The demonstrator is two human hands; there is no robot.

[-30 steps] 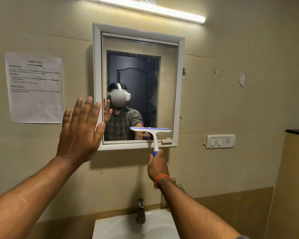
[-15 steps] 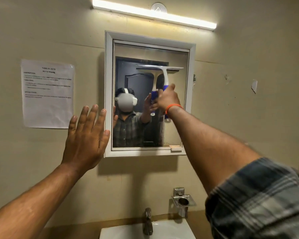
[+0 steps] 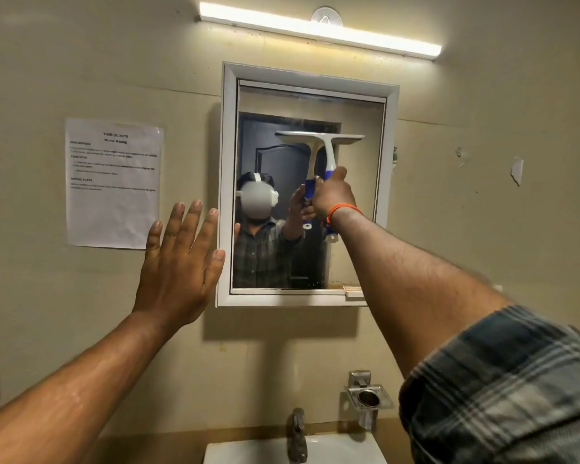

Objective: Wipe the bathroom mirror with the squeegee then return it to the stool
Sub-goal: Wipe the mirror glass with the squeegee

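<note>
Head view: white T-shaped squeegee (image 3: 320, 142) against glossy mirror (image 3: 282, 102).

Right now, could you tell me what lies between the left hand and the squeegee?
In the head view, the mirror's white frame and some glass lie between the left hand and the squeegee.

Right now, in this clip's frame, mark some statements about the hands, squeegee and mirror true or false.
1. The right hand grips the white and blue squeegee. True.
2. The squeegee's blade sits at the white-framed mirror's bottom edge. False: it is in the upper half.
3. The left hand is open, holding nothing. True.
4. A printed paper sheet hangs right of the mirror. False: left.
5. The light bar above is off. False: lit.
</note>
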